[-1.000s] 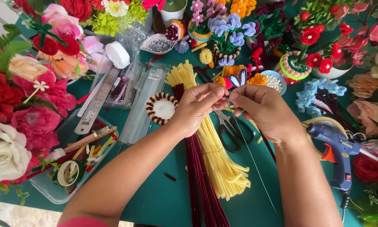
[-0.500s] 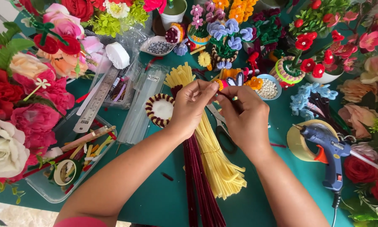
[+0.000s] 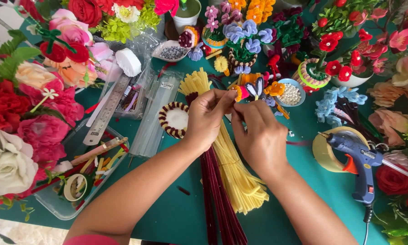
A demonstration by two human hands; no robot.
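My left hand (image 3: 208, 118) and my right hand (image 3: 260, 134) meet over the middle of a green table (image 3: 167, 213). Both pinch a small craft piece (image 3: 241, 92) of yellow, orange and pink pipe cleaner, held at the fingertips. What lies between the fingers of my right hand is mostly hidden. Under my hands lies a bundle of yellow pipe cleaners (image 3: 233, 174), and beside it a bundle of dark red pipe cleaners (image 3: 217, 199). A small round woven base (image 3: 174, 119) with a white middle lies just left of my left hand.
A blue glue gun (image 3: 360, 163) rests on a roll of tape (image 3: 325, 149) at the right. A clear tray (image 3: 83, 174) of tools, a metal ruler (image 3: 106, 111) and a bowl of white beads (image 3: 290, 93) are nearby. Artificial flowers (image 3: 27, 100) ring the table.
My right hand has drawn in from the right and closed up against my left hand; both now sit a little lower, with the small piece still at the fingertips.
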